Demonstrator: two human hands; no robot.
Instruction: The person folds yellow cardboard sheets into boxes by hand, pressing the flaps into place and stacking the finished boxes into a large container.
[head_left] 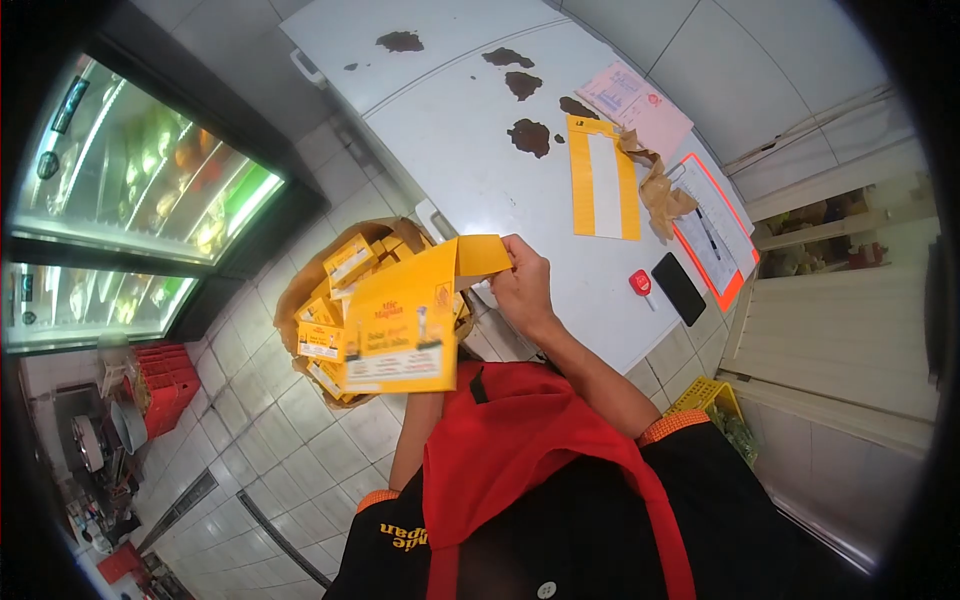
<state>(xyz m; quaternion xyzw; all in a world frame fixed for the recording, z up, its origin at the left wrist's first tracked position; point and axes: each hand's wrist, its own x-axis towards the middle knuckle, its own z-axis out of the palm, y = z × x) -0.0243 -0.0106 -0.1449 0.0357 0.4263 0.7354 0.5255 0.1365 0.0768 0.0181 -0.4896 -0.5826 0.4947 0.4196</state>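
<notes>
My right hand (521,285) pinches the flap of a yellow carton (392,318) with printed lettering, held up in front of me. The carton looks partly unfolded, its printed panel facing me. My left forearm (413,435) reaches up behind the carton, and the left hand itself is hidden there. Directly beyond the carton, a brown paper bag (287,300) on the floor holds several folded yellow boxes (349,260). To the right of my right hand, a flat yellow carton (582,190) with a white strip lies on a white chest freezer (440,150).
The freezer top carries crumpled brown paper (660,200), a pink sheet (640,105), an orange-edged clipboard (735,265) with a pen, a black phone (679,289) and a small red item (640,283). A lit display fridge (130,180) and red crates (165,385) stand left; a yellow basket (700,396) is right.
</notes>
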